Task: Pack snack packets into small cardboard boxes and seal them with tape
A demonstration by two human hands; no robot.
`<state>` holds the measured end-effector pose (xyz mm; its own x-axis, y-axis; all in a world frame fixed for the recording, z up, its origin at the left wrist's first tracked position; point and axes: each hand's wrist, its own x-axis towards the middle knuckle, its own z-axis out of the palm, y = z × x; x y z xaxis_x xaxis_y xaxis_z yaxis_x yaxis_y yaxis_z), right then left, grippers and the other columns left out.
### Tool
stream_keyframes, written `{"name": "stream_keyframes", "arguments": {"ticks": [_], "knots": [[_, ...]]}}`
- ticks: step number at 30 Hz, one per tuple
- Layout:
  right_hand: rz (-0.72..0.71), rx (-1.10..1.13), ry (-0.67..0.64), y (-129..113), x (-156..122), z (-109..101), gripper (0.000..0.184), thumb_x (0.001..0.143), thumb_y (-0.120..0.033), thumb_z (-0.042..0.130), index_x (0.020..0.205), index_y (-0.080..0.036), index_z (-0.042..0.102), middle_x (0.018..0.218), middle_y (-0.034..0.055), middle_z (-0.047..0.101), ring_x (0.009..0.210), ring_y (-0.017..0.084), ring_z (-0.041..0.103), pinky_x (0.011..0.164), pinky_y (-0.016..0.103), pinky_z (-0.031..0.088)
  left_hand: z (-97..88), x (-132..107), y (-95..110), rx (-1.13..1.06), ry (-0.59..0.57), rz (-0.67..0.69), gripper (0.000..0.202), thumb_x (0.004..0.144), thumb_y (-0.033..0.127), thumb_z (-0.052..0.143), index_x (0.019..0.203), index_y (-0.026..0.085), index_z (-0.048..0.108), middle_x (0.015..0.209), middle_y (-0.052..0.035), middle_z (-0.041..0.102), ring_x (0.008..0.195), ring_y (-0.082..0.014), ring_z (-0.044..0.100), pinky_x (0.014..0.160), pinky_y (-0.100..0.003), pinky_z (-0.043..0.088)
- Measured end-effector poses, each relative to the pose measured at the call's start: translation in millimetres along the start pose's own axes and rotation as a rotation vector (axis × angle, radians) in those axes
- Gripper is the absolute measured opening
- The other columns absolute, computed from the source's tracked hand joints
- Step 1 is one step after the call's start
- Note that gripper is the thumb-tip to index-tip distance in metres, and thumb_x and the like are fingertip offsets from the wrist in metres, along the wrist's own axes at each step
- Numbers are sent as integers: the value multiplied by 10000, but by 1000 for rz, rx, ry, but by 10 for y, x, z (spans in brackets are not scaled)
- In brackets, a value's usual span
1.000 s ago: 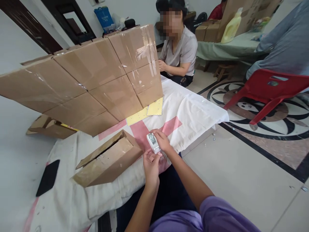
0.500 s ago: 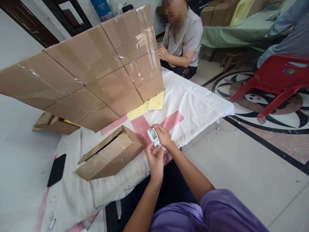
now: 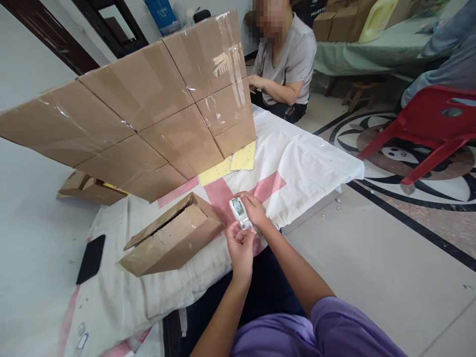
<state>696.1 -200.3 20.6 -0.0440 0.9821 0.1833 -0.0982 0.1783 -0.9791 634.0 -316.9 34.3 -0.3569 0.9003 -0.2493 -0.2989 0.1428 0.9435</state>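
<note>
A small white device with a grey display window is held over the near edge of the cloth-covered table. My right hand is closed around its right side, the thumb along the top. At its lower end, my left hand is closed, with thumb and fingers pinched at a whitish, partly clear part. I cannot tell whether that part is separate from the device. To the left of my hands, an open-flapped cardboard box lies on the cloth. Beyond it, yellow cards lie at the foot of a tall cardboard panel.
The tall cardboard panel stands across the table. A black flat object lies at left, and another cardboard box sits behind. A person crouches beyond the panel. A red chair stands at right.
The view has shifted slightly, so most things sit a little farther right. Both my hands keep hold of the white device. The crouching person's hand has moved a little.
</note>
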Motion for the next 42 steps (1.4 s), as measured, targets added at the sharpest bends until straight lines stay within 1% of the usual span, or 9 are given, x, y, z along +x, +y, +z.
{"name": "stream_keyframes", "arguments": {"ticks": [13, 20, 24, 27, 29, 32, 34, 36, 42], "knots": [[16, -1, 8, 32, -20, -2, 383, 990, -478, 434, 996, -221, 718, 1025, 25, 684, 951, 193, 625, 883, 299, 466, -92, 69, -113, 321, -38, 173, 463, 867, 356, 672, 1246, 218, 444, 703, 44, 616, 644, -132, 585, 697, -248, 487], [25, -20, 31, 59, 3, 27, 385, 962, -490, 450, 970, -215, 720, 959, 30, 687, 925, 197, 620, 901, 320, 472, -129, 50, -148, 331, -80, 219, 437, 833, 280, 666, 1219, 212, 474, 633, 66, 584, 623, -142, 598, 688, -251, 473], [8, 14, 92, 25, 17, -41, 409, 931, -530, 467, 1044, -208, 693, 1087, 69, 682, 1007, 226, 615, 938, 367, 480, -182, 0, -104, 262, -120, 231, 421, 846, 329, 679, 1185, 216, 457, 763, 6, 691, 714, -159, 664, 749, -279, 499], [-37, 43, 151, -155, -98, -178, 397, 916, -524, 492, 1086, -213, 671, 1175, 94, 651, 1087, 247, 597, 986, 405, 468, -288, -84, 27, 252, -135, 260, 432, 844, 352, 707, 1182, 218, 474, 885, -51, 747, 800, -177, 698, 779, -287, 491], [-73, 44, 128, -378, -271, -264, 329, 899, -493, 560, 1021, -219, 696, 1095, 89, 661, 1062, 252, 604, 980, 408, 468, -385, -151, 145, 277, -132, 303, 427, 860, 363, 710, 1197, 218, 492, 895, -57, 754, 820, -180, 700, 785, -286, 480], [-148, -55, -120, -810, -599, -300, 213, 905, -394, 623, 994, -235, 733, 989, 76, 653, 966, 244, 616, 910, 400, 486, -526, -235, 330, 297, -136, 384, 415, 893, 371, 691, 1222, 215, 491, 877, -46, 749, 813, -170, 693, 779, -281, 473], [-217, -154, -346, -1083, -776, -244, 206, 905, -307, 634, 1077, -244, 728, 1022, 77, 647, 975, 243, 610, 899, 402, 484, -603, -265, 435, 292, -132, 434, 412, 906, 366, 680, 1233, 214, 482, 853, -29, 740, 774, -157, 681, 745, -274, 466], [-258, -220, -467, -1282, -875, -134, 260, 891, -241, 639, 1145, -241, 697, 1062, 74, 651, 974, 231, 605, 888, 392, 484, -673, -276, 510, 282, -112, 472, 413, 908, 358, 676, 1239, 215, 476, 851, -19, 739, 730, -145, 667, 707, -267, 456], [-167, -287, -439, -1395, -858, 298, 310, 909, -220, 634, 1218, -236, 612, 981, 37, 671, 910, 196, 622, 803, 339, 480, -899, -256, 571, 286, -73, 516, 405, 920, 363, 650, 1258, 222, 477, 925, -29, 763, 570, -99, 574, 592, -245, 414]]}}
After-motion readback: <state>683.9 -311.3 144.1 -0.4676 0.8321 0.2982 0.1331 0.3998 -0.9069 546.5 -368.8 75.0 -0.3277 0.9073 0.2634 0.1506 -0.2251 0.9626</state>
